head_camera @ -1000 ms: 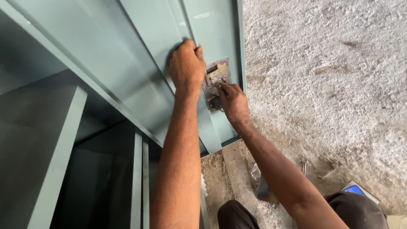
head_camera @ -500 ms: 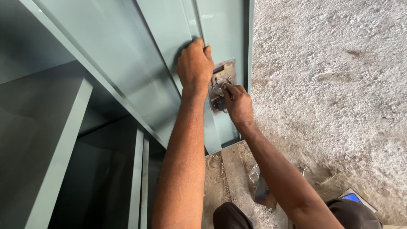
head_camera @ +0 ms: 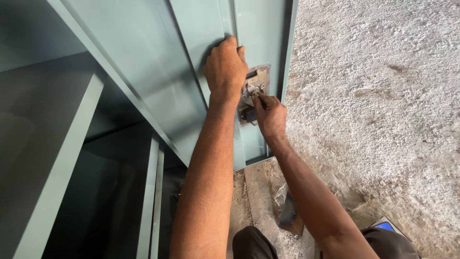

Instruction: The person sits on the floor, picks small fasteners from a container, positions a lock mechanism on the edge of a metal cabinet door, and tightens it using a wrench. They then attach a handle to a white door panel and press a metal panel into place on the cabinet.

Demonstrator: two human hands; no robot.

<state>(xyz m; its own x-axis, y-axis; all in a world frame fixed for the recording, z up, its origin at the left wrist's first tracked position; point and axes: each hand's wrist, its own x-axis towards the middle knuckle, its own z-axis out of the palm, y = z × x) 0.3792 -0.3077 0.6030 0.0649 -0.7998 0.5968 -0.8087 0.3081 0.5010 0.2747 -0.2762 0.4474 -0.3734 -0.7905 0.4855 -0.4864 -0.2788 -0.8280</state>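
A grey-green metal cabinet door (head_camera: 158,81) stands open in front of me. My left hand (head_camera: 225,67) lies flat on its raised rib, fingers curled over the rib's edge, just left of a bare metal lock mechanism (head_camera: 256,84) set into the door. My right hand (head_camera: 269,115) reaches up from below with its fingertips pinched on a small part of that lock. What the fingers grip is too small to make out.
The cabinet's inner shelf (head_camera: 52,158) and upright dividers (head_camera: 148,201) fill the left side. A rough concrete floor (head_camera: 378,96) lies to the right. A dark flat tool (head_camera: 290,218) lies on the floor by my knee, and a blue-cornered object (head_camera: 385,225) sits at the bottom right.
The view has shifted so door and hands sit further right and higher. Both hands stay at the lock; the right fingers have moved slightly up on it.
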